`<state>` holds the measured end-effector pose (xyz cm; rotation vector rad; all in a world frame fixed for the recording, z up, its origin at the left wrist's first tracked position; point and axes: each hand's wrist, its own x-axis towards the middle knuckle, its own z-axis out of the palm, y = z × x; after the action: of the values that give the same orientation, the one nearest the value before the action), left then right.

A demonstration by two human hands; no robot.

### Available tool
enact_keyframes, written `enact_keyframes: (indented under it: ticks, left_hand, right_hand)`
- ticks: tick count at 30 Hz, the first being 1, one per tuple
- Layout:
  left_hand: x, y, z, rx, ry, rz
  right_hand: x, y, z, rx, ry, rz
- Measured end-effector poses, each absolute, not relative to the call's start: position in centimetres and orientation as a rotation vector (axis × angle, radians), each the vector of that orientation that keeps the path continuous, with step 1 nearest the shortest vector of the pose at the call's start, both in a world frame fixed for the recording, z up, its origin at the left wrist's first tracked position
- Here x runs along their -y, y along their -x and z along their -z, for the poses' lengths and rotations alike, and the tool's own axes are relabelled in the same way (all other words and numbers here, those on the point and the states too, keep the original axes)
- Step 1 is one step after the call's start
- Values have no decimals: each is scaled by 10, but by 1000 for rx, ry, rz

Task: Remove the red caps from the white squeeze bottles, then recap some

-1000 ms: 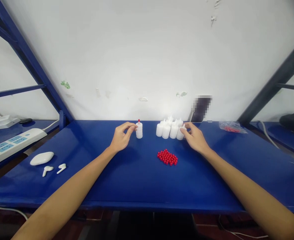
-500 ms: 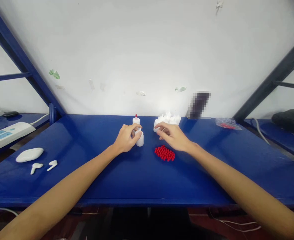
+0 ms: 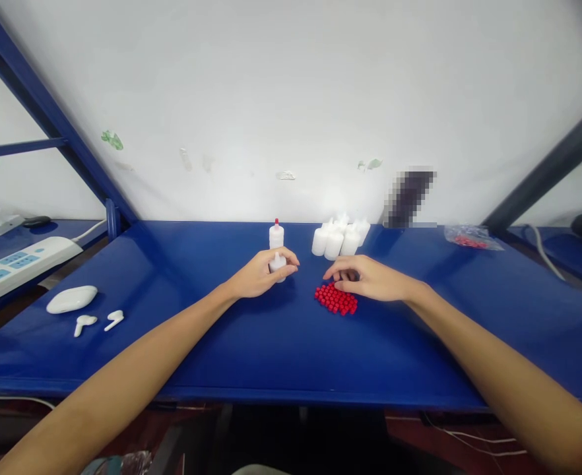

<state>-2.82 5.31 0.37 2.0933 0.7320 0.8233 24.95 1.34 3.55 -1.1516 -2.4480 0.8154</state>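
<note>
My left hand (image 3: pixel 266 272) is curved around a small white squeeze bottle (image 3: pixel 278 262) with a pointed nozzle, standing on the blue table. Thumb in front and fingers behind, it partly covers the bottle. Just behind stands another white bottle (image 3: pixel 276 236), upright with a red cap on its tip. Over the back of a pile of small red caps (image 3: pixel 337 301) hovers my right hand (image 3: pixel 370 277), fingers bent and thumb apart. I see nothing between its fingertips.
Several uncapped white bottles (image 3: pixel 333 244) stand grouped behind my right hand. A clear bag with red pieces (image 3: pixel 472 239) lies at the back right. On the left are a white earbud case (image 3: pixel 72 299), two earbuds (image 3: pixel 114 319) and a power strip (image 3: pixel 28 264). A white wall rises behind.
My right hand has moved from beside the grouped bottles down toward the red caps. My left hand now reaches further around the front bottle. The view has shifted slightly.
</note>
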Motion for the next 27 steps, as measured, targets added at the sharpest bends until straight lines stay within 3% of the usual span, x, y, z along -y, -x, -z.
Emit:
enact_keyframes:
  ticks: [22, 27]
  left_hand:
    - [-47, 28, -7, -764, -2281, -869]
    - [-43, 24, -11, -676, -2067, -765]
  right_hand:
    - [-16, -250, -26, 2408, 1179, -678]
    - [-15, -249, -28, 2417, 1162, -736]
